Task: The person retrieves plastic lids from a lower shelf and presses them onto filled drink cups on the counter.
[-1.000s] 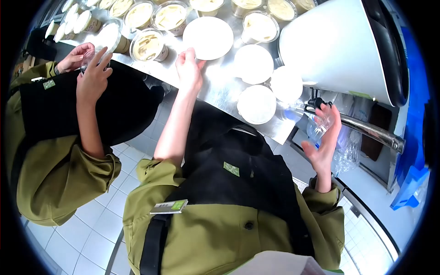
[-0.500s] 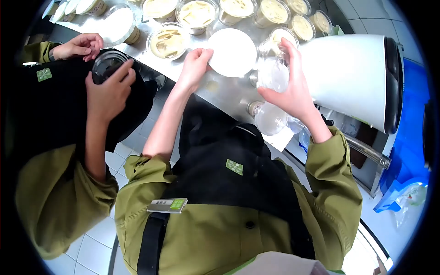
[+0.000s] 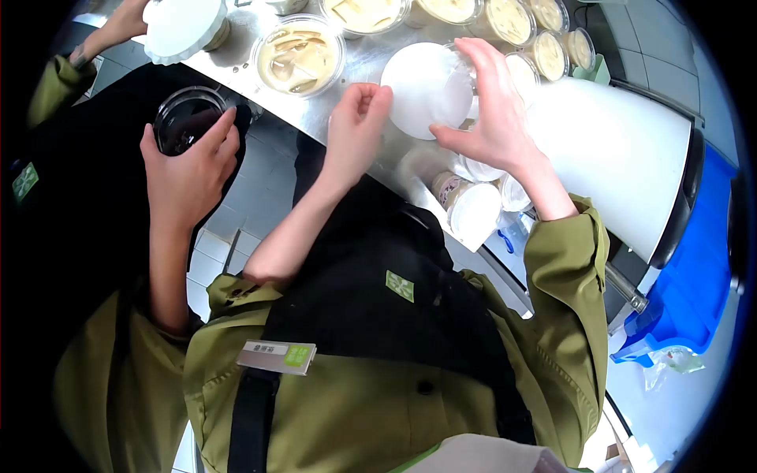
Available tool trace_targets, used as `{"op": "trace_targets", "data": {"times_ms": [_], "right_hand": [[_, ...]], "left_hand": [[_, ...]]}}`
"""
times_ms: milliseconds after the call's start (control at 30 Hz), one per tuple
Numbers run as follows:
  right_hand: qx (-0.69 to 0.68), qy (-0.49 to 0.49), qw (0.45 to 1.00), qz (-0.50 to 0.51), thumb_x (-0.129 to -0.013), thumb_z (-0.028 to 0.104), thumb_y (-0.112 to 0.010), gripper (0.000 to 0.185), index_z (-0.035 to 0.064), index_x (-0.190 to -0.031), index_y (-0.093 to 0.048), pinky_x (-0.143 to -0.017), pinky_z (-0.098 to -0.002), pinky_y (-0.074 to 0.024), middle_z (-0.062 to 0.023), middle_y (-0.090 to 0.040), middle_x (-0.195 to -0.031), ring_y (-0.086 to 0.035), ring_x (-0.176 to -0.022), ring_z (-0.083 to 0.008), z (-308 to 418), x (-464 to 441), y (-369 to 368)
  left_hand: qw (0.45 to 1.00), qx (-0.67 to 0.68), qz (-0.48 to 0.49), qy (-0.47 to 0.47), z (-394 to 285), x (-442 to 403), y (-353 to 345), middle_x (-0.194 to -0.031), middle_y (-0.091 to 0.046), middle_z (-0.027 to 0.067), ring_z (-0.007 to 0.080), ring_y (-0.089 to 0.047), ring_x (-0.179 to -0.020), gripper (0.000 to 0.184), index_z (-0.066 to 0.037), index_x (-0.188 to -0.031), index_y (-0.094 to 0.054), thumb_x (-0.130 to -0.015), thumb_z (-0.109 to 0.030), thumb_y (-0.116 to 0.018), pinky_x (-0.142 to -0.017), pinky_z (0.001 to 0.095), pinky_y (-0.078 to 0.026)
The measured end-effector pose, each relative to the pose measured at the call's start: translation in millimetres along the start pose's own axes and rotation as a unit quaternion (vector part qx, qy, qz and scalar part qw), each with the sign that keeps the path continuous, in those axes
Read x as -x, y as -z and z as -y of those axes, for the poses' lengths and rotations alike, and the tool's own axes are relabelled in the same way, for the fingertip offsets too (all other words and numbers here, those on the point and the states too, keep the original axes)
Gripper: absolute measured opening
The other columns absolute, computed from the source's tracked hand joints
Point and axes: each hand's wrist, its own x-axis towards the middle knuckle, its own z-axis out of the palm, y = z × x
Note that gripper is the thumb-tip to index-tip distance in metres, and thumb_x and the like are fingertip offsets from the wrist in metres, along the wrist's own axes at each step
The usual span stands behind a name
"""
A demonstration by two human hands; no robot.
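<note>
My left hand (image 3: 359,130) pinches the left edge of a round white disc (image 3: 410,93) above the steel table. At the disc's right side, my right hand (image 3: 493,110) has thumb and fingers curved around a clear plastic lid (image 3: 451,93), which overlaps the disc. Just below my right hand stands a cup with a white top (image 3: 475,209), and another white-topped cup is beside it. An uncovered-looking cup of pale, sliced contents (image 3: 298,57) stands to the left of my left hand.
Several filled cups (image 3: 511,22) line the back of the steel table (image 3: 276,109). A large white container (image 3: 615,150) stands at the right, near a blue bin (image 3: 686,292). At the left, a co-worker's hand (image 3: 189,169) holds a clear round lid; their other hand touches a white-topped cup (image 3: 183,27).
My right hand has come from the right side of the table to the disc, bringing the clear lid. The co-worker's far hand has moved up to a white-topped cup. The view has shifted.
</note>
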Motion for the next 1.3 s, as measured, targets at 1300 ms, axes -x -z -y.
{"op": "trace_targets", "data": {"times_ms": [1300], "right_hand": [[0.014, 0.066, 0.994, 0.086, -0.057, 0.028, -0.081, 0.090, 0.0065, -0.133, -0.036, -0.098, -0.0445, -0.0381, -0.0205, -0.035, -0.132, -0.039, -0.121, -0.0398, -14, -12, -34]], "left_hand": [[0.965, 0.174, 0.108, 0.165, -7, -10, 21, -0.074, -0.060, 0.0006, 0.0075, -0.054, -0.063, 0.008, -0.002, -0.090, -0.059, -0.090, -0.009, -0.059, -0.058, 0.0192, -0.043]]}}
